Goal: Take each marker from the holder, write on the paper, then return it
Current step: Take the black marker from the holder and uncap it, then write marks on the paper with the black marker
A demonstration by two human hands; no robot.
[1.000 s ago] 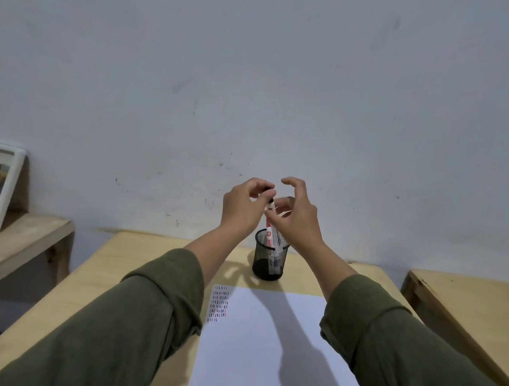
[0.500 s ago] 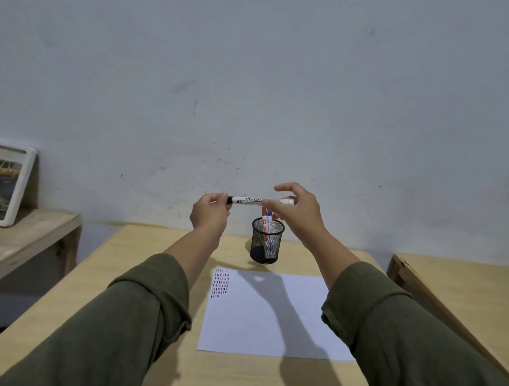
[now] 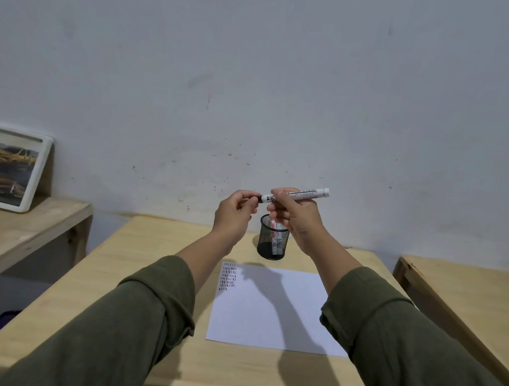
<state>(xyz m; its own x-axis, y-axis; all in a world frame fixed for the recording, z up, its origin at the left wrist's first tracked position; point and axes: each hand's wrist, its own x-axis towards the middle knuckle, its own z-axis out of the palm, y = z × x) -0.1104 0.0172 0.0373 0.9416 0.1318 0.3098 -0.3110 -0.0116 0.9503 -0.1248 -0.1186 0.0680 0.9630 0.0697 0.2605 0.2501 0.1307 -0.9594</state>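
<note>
A white marker (image 3: 302, 194) lies nearly level in the air above the black mesh holder (image 3: 271, 240). My right hand (image 3: 293, 218) grips its barrel. My left hand (image 3: 235, 212) pinches the marker's black cap end (image 3: 259, 198). The holder stands on the wooden table at the far edge of the white paper (image 3: 271, 310) and has other markers in it, one with red print. Rows of short black and red strokes (image 3: 228, 276) fill the paper's top left corner.
The wooden table (image 3: 157, 261) stands against a grey wall. A lower wooden shelf (image 3: 27, 226) at the left carries a framed picture (image 3: 12, 169) leaning on the wall. Another wooden table (image 3: 462, 289) is at the right.
The marker came out of the holder and turned level between both hands. Since half a second ago my hands have drawn closer together, with more barrel sticking out to the right.
</note>
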